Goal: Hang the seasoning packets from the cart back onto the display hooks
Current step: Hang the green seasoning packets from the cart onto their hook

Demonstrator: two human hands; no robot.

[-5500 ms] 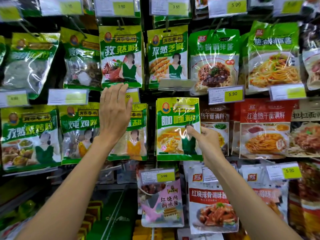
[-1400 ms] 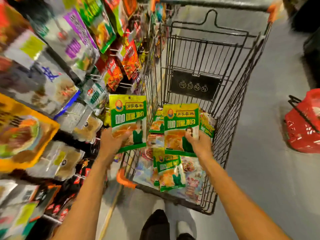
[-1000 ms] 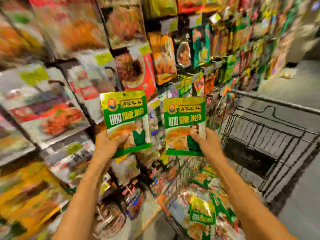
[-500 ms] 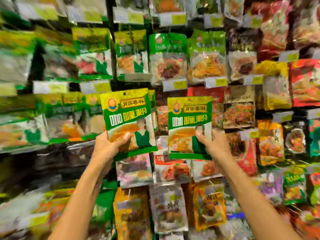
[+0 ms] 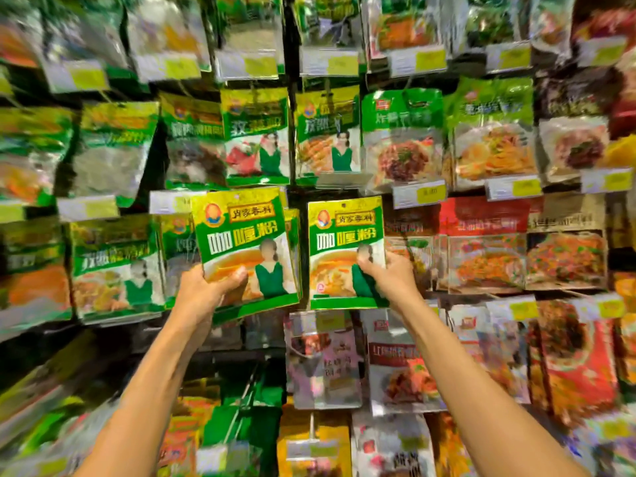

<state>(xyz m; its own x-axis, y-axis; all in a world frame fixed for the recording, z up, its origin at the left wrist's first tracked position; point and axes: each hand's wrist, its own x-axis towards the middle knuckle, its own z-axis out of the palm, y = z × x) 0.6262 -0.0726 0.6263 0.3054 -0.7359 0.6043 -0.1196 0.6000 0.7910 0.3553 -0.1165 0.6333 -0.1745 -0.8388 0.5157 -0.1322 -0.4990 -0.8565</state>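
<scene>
Packet [image 5: 241, 235] gripped by left hand [image 5: 203, 291], seemingly identical green-yellow second packet [image 5: 344, 237] by right hand [image 5: 392, 277].

You can read 咖喱粉 in large letters on the left packet [image 5: 246, 249], and the same on the right packet [image 5: 346, 251]. The price tags [image 5: 420, 194] and the other hanging packets [image 5: 258, 132] are too blurred to read.

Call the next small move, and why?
Probably ease the right packet forward so its top hole meets a hook, which is hidden. The right hand grips it, the left hand grips the left packet; both held up before the display, unhung.
</scene>
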